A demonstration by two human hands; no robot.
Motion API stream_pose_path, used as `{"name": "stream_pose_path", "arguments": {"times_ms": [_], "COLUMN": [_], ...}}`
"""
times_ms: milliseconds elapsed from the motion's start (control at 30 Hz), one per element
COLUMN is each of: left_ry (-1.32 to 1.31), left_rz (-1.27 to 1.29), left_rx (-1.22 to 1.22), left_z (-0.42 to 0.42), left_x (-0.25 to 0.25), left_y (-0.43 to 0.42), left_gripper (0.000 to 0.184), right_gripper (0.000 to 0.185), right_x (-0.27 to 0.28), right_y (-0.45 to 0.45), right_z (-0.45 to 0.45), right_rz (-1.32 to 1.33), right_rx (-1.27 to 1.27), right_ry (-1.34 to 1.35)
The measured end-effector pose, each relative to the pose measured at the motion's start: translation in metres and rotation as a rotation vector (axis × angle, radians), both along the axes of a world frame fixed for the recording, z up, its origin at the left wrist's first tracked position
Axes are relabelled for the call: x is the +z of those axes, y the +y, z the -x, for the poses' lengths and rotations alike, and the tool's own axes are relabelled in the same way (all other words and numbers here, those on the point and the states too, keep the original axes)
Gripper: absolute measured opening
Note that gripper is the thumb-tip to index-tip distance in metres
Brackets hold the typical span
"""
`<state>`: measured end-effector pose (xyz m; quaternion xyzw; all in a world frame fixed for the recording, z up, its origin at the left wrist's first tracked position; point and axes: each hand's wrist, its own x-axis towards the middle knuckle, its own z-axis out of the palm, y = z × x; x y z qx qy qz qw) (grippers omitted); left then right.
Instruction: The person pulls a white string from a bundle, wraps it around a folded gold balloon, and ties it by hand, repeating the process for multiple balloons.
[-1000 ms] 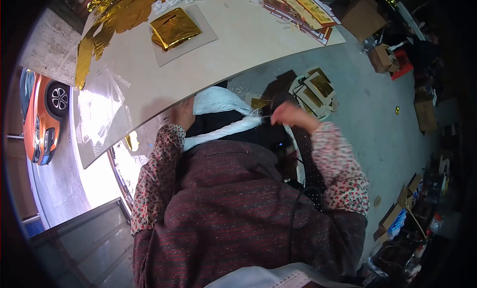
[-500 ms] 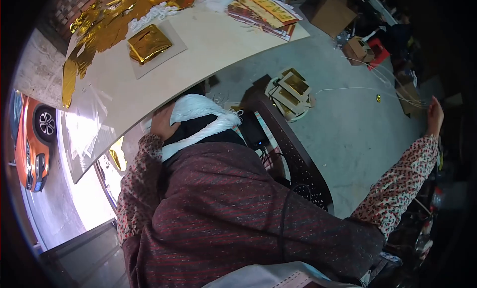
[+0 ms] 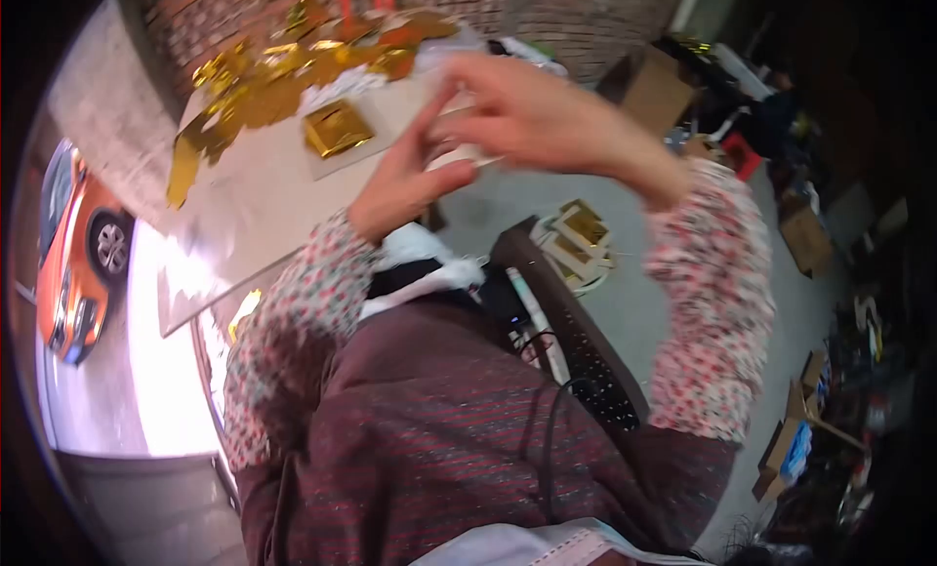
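Observation:
Both hands are raised in front of me above my lap, blurred by motion, their fingertips meeting. My left hand (image 3: 398,183) points up with its thumb held away from the fingers; whether it holds anything is hidden. Bent fingers curl toward the thumb on my right hand (image 3: 551,117), and I cannot make out what is between them. Below them a white skein of string (image 3: 429,281) lies across my lap over something black. On the table (image 3: 239,200) beyond, a gold foil-covered square piece (image 3: 339,129) rests on a grey board.
Crumpled gold foil (image 3: 264,93) covers the far left of the table. A stack of gold-and-beige pieces (image 3: 578,242) stands to the right, beside a dark perforated chair arm (image 3: 571,327). Cardboard boxes (image 3: 659,93) and clutter line the right side. An orange car (image 3: 83,263) is outside.
My right hand has come in from the far right, and my left hand has risen from the white string, so both now meet in front of me. The view has tilted up slightly.

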<state>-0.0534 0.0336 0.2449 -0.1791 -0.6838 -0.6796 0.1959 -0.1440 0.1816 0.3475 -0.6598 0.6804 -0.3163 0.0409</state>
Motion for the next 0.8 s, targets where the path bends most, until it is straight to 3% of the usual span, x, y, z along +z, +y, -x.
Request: {"name": "stream_pose_path", "arguments": {"times_ms": [33,67,100,133,167,233,300,400,500,533,567,633,700,800], "left_ry": [-0.23,-0.04,0.083,-0.362,-0.2,-0.288,-0.187,-0.443,-0.888,-0.91,-1.028,-0.923,-0.601,-0.074], "left_rz": [-0.044,-0.176,-0.061,-0.171,0.044,-0.07,-0.104,-0.02,0.305,0.609,1.226,1.402,0.617,0.159], "left_rx": [0.006,-0.045,0.076,0.246,0.259,0.537,0.651,0.778,1.04,1.145,1.39,1.613,1.612,1.11], "left_z": [-0.016,-0.021,-0.034,-0.059,-0.08,-0.138,-0.2,-0.313,-0.409,-0.457,-0.493,-0.501,-0.421,-0.321], "left_x": [0.007,-0.009,-0.01,-0.001,-0.004,-0.021,-0.038,-0.052,-0.068,-0.092,-0.118,-0.109,-0.047,-0.022], "left_y": [-0.005,-0.011,-0.013,-0.018,-0.029,-0.049,-0.08,-0.115,-0.106,-0.112,-0.082,-0.048,0.003,0.023], "left_gripper": [0.059,0.044,0.031,0.019,0.02,0.026,0.027,0.027,0.021,0.015,0.02,0.035,0.046,0.055], "right_gripper": [0.024,0.022,0.018,0.015,0.015,0.015,0.015,0.014,0.014,0.014,0.014,0.014,0.014,0.011], "right_x": [0.006,0.012,0.004,0.012,0.019,0.024,0.023,0.012,0.005,0.002,0.009,0.002,-0.005,-0.015], "right_y": [-0.018,-0.028,-0.045,-0.048,-0.041,-0.039,-0.042,-0.068,-0.086,-0.097,-0.071,-0.071,-0.078,-0.072], "right_z": [-0.016,-0.025,-0.028,-0.033,-0.038,-0.033,-0.02,-0.013,-0.032,-0.048,-0.063,-0.09,-0.113,-0.141], "right_rz": [0.047,0.126,0.261,0.178,0.152,0.178,0.271,0.266,0.193,0.14,0.109,0.022,-0.112,-0.242], "right_rx": [0.1,0.185,0.259,0.3,0.261,0.237,0.23,0.191,0.214,0.277,0.341,0.474,0.647,0.765], "right_ry": [-0.066,-0.01,-0.084,-0.237,-0.342,-0.42,-0.477,-0.555,-0.72,-0.687,-0.619,-0.551,-0.467,-0.439]}}
